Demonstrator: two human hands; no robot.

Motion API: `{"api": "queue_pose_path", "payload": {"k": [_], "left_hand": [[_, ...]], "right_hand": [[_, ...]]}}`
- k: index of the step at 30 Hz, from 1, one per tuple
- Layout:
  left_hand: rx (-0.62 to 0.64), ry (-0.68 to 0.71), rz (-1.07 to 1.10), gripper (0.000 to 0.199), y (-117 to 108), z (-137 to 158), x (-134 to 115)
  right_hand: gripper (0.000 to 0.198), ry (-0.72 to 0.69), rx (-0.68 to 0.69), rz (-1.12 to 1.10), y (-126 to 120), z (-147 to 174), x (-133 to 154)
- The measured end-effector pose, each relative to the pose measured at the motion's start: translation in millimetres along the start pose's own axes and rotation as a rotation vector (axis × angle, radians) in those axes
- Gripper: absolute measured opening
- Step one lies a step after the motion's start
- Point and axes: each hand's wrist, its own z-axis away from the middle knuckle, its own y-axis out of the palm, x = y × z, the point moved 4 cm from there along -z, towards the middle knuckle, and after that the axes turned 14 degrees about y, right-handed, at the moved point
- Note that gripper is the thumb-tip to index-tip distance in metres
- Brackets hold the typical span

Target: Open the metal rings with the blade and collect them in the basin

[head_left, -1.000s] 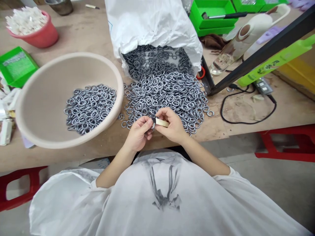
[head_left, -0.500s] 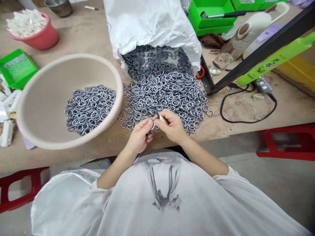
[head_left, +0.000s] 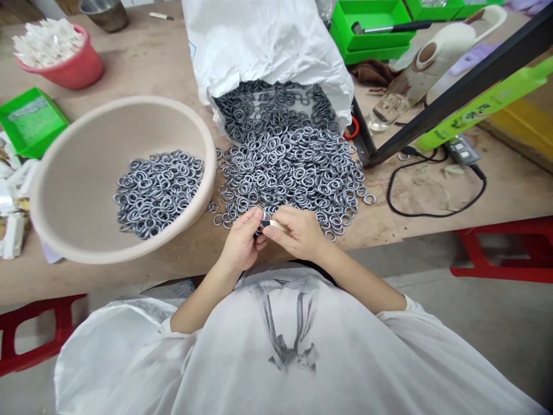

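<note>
My left hand (head_left: 242,239) is closed, pinching a grey metal ring (head_left: 264,215) between thumb and fingers. In my right hand (head_left: 302,231) is a small tool with a pale handle and a dark, short blade (head_left: 265,223), like a small knife. Its dark end lies against the ring at my left fingertips. Just beyond both hands spreads a heap of loose grey rings (head_left: 298,167), spilling from the mouth of a white sack (head_left: 268,46). To the left stands a large beige basin (head_left: 86,150) with many similar rings (head_left: 159,193) gathered at its right side.
A black metal post (head_left: 458,86) slants up at the right, beside a water bottle (head_left: 397,98) and a looped black cable (head_left: 425,215). Green bins (head_left: 371,34) with a hammer (head_left: 393,27) sit behind. A red bowl (head_left: 73,66) and green tray (head_left: 32,121) are at left.
My right hand has shifted slightly down and turned, bringing the tool's dark end left across the ring. My left hand stays almost in place.
</note>
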Motion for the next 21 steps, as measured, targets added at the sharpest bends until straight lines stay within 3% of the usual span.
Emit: {"api": "queue_pose_path", "payload": {"k": [7,12,16,21], "left_hand": [[0.054,-0.019,-0.005,0.049,-3.7,-0.4,-0.8],[0.26,-0.089,-0.077,0.046,3.1,12.2,3.2],[0.171,0.009,-0.13,0.04,-5.0,8.4,0.4],[0.143,0.017,-0.142,0.032,-11.5,1.3,-0.6]], "right_hand": [[0.051,0.077,0.013,-0.085,7.4,-2.6,-3.1],[0.053,0.331,-0.183,-0.132,-10.1,-21.1,-38.0],[0.042,0.404,-0.269,0.129,-29.1,-30.6,-52.2],[0.034,0.409,-0.162,0.454,-21.5,-33.0,-49.3]]}}
